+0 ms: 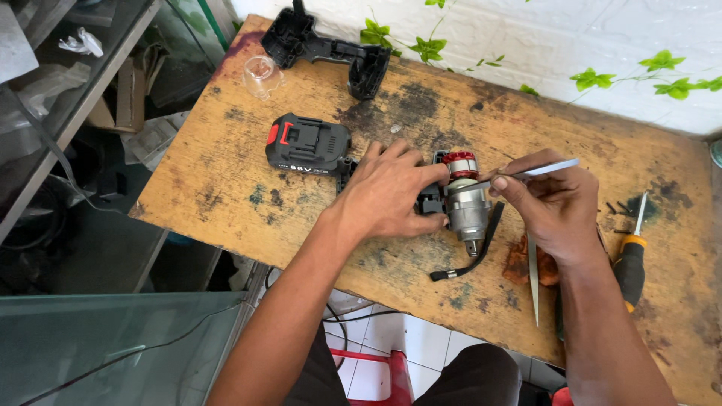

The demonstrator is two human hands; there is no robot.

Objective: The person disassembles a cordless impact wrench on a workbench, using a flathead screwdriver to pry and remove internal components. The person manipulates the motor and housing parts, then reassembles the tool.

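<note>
My left hand [387, 192] presses down on a black drill housing half [431, 201] and steadies the grey drill motor and chuck assembly [466, 207], which has a red winding at its top. My right hand [556, 203] pinches silver tweezers [543, 170], their tip meeting the red part of the motor. A black wrist strap [472, 257] trails from the assembly toward the table's front edge.
A black and red battery pack [308, 144] lies left of my hands. The other housing half [331, 51] and a clear cup [260, 75] sit at the back. An orange-handled screwdriver [630, 263], a second pair of tweezers [533, 274] and small screws [618, 207] lie right.
</note>
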